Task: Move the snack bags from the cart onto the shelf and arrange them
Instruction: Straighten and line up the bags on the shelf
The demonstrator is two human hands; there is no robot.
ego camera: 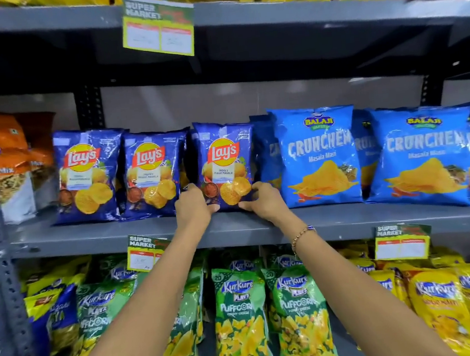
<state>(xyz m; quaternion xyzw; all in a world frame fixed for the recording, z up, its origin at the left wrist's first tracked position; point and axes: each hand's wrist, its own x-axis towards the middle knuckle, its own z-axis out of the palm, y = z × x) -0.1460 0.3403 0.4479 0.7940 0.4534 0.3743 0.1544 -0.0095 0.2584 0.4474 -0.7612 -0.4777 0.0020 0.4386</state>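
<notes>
Three dark blue Lay's bags stand upright in a row on the grey middle shelf (118, 233). The rightmost Lay's bag (224, 155) is held at its bottom corners by both hands. My left hand (193, 208) grips its lower left corner and my right hand (262, 201) grips its lower right corner. The middle Lay's bag (152, 172) and the left Lay's bag (87, 173) stand free to the left. The cart is out of view.
Light blue Crunchem bags (318, 151) fill the shelf right of the held bag. Orange mix bags (8, 161) stand at far left. Green Kurkure Puffcorn bags (239, 316) and yellow Kurkure bags (441, 307) sit on the shelf below. Price tags (158, 26) hang from shelf edges.
</notes>
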